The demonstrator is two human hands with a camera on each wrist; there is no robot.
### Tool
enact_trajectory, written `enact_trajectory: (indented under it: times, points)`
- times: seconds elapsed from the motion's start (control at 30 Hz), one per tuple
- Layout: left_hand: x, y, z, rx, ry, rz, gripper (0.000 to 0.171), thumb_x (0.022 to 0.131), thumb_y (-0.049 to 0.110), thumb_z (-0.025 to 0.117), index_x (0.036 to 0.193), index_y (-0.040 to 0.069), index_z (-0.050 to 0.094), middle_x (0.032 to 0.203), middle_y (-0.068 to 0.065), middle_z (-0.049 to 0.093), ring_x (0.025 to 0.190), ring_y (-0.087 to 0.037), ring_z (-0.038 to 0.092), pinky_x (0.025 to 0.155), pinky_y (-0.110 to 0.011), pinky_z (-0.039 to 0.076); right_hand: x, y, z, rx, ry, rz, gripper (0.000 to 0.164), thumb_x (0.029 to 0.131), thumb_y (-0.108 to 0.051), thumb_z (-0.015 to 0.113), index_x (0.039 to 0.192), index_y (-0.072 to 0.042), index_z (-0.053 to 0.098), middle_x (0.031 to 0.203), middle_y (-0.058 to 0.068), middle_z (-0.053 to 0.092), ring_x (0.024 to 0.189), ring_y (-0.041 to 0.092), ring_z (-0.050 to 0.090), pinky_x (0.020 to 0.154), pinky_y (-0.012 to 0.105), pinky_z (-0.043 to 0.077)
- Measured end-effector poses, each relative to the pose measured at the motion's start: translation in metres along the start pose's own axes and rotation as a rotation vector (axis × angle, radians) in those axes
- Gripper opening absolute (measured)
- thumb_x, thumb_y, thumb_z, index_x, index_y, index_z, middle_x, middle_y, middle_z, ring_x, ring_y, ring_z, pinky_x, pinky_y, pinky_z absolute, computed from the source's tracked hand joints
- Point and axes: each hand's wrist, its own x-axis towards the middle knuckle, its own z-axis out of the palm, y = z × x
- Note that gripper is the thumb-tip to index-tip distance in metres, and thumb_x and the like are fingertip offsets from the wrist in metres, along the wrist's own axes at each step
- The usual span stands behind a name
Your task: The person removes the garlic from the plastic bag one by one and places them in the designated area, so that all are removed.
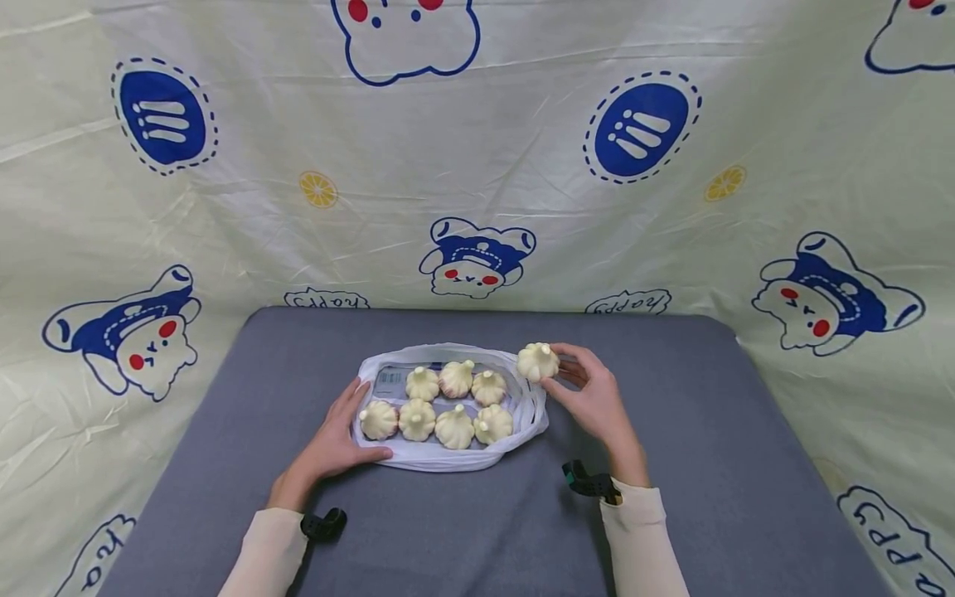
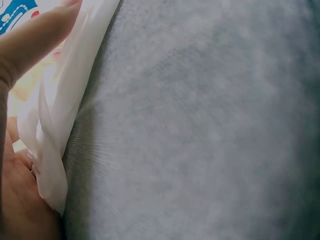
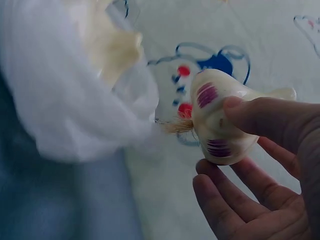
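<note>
8 garlic bulbs (image 1: 457,379), 1 white plastic bag (image 1: 448,461), 2 hands.
In the bag are 7 pcs., i.e. 3 in far row + 4 in near row; the 8th pc. is in fingers (image 3: 216,196) of R hand (image 1: 594,400). Also: 1 L hand (image 1: 339,435), 2 sleeves (image 1: 270,543), 2 black wrist straps (image 1: 324,525), 1 tabletop (image 1: 462,531), 2 printed blue ovals (image 1: 166,145).
</note>
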Motion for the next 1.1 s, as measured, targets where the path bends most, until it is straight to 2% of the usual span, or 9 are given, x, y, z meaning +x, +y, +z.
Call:
enact_trajectory:
  times: [0.27, 0.53, 0.83, 0.93, 1.1]
  points:
    - [0.0, 0.002, 0.0, 0.0, -0.015, -0.005, 0.12, 0.073, 0.047, 0.09, 0.164, 0.006, 0.023, 0.172, -0.02, 0.01, 0.155, -0.049, 0.013, 0.119, -0.072, 0.022, -0.004, 0.03, -0.007, -0.055, 0.093, 0.084, 0.052, 0.091, -0.004, 0.077, 0.139, 0.002, 0.056, 0.138, 0.024, 0.058, 0.125, 0.044, 0.063, 0.102, 0.05, 0.054]
    - [-0.001, 0.003, -0.001, -0.005, -0.008, -0.001, 0.119, 0.073, 0.046, 0.09, 0.163, 0.006, 0.024, 0.172, -0.02, 0.011, 0.155, -0.049, 0.014, 0.119, -0.072, 0.022, -0.009, 0.051, -0.009, -0.086, 0.098, 0.172, 0.052, 0.091, -0.005, 0.077, 0.139, 0.001, 0.056, 0.14, 0.023, 0.056, 0.125, 0.041, 0.064, 0.101, 0.046, 0.054]
    - [0.0, 0.002, -0.001, -0.005, -0.016, -0.016, 0.12, 0.073, 0.048, 0.089, 0.164, 0.007, 0.023, 0.172, -0.019, 0.01, 0.156, -0.048, 0.013, 0.119, -0.072, 0.022, -0.01, 0.069, -0.004, -0.094, 0.094, 0.202, 0.05, 0.092, -0.007, 0.077, 0.137, 0.003, 0.057, 0.139, 0.026, 0.058, 0.122, 0.042, 0.065, 0.098, 0.048, 0.056]
    - [-0.001, 0.003, -0.001, -0.007, -0.012, -0.015, 0.12, 0.073, 0.048, 0.09, 0.164, 0.007, 0.023, 0.172, -0.019, 0.01, 0.156, -0.049, 0.013, 0.119, -0.072, 0.022, -0.008, 0.074, -0.001, -0.049, 0.102, 0.202, 0.052, 0.091, -0.005, 0.078, 0.138, 0.005, 0.056, 0.139, 0.028, 0.058, 0.123, 0.043, 0.065, 0.097, 0.041, 0.057]
    - [0.0, 0.003, -0.001, -0.004, -0.012, -0.015, 0.12, 0.073, 0.047, 0.09, 0.164, 0.006, 0.023, 0.172, -0.019, 0.01, 0.155, -0.049, 0.013, 0.119, -0.072, 0.022, -0.006, 0.081, 0.003, -0.001, 0.117, 0.231, 0.054, 0.091, -0.004, 0.078, 0.138, 0.006, 0.055, 0.139, 0.028, 0.058, 0.123, 0.043, 0.064, 0.091, 0.018, 0.056]
